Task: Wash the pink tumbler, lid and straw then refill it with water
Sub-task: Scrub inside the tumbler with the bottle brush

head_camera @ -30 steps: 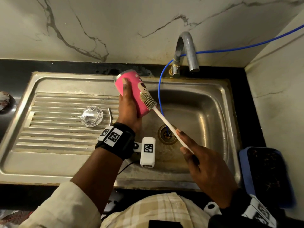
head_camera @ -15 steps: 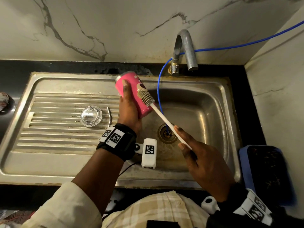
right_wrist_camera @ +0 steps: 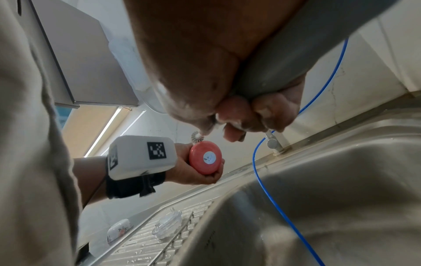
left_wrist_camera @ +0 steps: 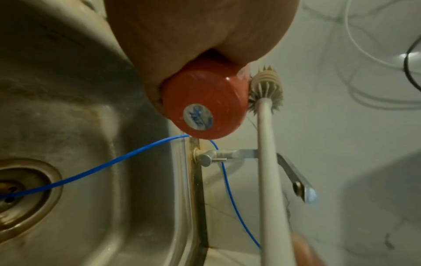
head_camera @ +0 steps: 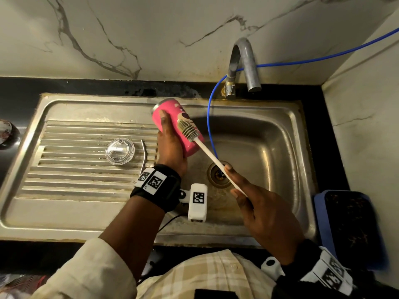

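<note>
Left fingers (head_camera: 163, 117): curled round the pink tumbler, one fingertip lying along its side near the mouth.
Left hand (head_camera: 170, 147): gripped the tumbler above the edge between basin and drainboard; black wrist strap with coded markers behind it.
Pink tumbler (head_camera: 177, 126): held tilted, mouth away from the person and base toward them; cartoon face printed on the side; round pale sticker on the base, seen from the left wrist view (left_wrist_camera: 197, 116).
Right fingers (head_camera: 237, 180): closed round the white handle of the bottle brush, forefinger laid along the shaft.
Right hand (head_camera: 265, 214): held the brush over the near right part of the basin.
Bottle brush (head_camera: 207, 149): ribbed beige head pressed against the outer side of the tumbler, white shaft slanting down to the right hand.
Lid (head_camera: 119, 151): clear, round, lying flat on the ribbed drainboard, left of the tumbler and apart from it.
Straw (head_camera: 144, 155): thin bent metal one, lying on the drainboard just right of the lid.
Sink (head_camera: 280, 130): steel, basin on the right with a drain, drainboard on the left.
Tap (head_camera: 244, 65): curved metal spout behind the basin; no water seen running.
Blue tube (head_camera: 209, 117): ran from the wall past the tap down to the drain.
Blue tray (head_camera: 321, 214): on the dark table right of the sink.
</note>
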Available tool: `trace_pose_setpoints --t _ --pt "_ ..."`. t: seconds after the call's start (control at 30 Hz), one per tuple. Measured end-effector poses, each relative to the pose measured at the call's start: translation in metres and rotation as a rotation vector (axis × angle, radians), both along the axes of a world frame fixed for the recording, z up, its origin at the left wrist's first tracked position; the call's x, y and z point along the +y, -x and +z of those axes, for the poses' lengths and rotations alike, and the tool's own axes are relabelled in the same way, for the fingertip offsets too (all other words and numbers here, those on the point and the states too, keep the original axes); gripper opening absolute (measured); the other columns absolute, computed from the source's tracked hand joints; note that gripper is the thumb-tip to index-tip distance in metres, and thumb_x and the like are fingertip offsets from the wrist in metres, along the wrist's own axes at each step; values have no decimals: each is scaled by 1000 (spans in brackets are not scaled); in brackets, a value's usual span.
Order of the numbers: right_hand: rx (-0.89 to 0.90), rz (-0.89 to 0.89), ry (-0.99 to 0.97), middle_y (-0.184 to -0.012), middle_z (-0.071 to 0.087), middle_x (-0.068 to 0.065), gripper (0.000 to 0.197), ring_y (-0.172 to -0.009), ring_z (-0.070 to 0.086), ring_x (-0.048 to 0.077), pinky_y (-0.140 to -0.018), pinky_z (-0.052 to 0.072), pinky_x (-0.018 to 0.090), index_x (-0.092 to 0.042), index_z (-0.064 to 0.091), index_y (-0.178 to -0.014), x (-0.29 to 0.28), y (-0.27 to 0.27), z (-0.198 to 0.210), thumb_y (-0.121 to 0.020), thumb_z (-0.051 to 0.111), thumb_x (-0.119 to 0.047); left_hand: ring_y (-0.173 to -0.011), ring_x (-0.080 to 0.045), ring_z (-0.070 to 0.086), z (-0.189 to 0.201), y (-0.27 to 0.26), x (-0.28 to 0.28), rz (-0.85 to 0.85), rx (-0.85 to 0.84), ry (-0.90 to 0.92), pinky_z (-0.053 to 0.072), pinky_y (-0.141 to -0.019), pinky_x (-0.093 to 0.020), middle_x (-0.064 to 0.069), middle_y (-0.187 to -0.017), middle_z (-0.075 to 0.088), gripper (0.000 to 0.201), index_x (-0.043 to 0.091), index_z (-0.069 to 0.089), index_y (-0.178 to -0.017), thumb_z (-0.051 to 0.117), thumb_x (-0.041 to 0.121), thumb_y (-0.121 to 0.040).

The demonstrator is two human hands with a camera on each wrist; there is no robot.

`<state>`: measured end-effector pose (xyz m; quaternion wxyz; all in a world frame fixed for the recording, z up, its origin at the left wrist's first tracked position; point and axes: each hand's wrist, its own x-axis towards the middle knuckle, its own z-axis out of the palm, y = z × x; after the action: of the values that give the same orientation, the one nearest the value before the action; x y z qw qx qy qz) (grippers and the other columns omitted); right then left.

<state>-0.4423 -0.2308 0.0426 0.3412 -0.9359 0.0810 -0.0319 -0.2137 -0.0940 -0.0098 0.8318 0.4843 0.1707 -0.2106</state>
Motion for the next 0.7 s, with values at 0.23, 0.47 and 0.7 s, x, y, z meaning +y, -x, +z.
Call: trace_pose_setpoints --t 0.23,0.47,0.7 --pt "19 -3 -36 -92 71 -18 65 -79 63 -3 -69 39 4 -54 31 -159 0 2 -3 -106 59 -31 -110 -34 71 2 -8 3 37 22 12 59 -95 -53 -17 -118 71 103 9 54 -145 67 81 -73" --pt "-6 -39 -57 -93 74 -11 56 -75 68 7 -66 58 36 -60 27 -157 7 -6 4 -105 43 -48 -101 -29 73 8 4 1 -56 29 44 63 -84 -48 -16 -115 72 74 7 54 -144 43 67 -103" --pt "26 -33 -41 -80 59 -24 57 -69 59 -10 -63 40 5 -52 31 -160 0 9 10 -106 47 -43 -110 -31 73 19 -4 -3 -25 50 50 61 -83 -47 -16 -126 71 84 12 53 -148 56 75 -92"
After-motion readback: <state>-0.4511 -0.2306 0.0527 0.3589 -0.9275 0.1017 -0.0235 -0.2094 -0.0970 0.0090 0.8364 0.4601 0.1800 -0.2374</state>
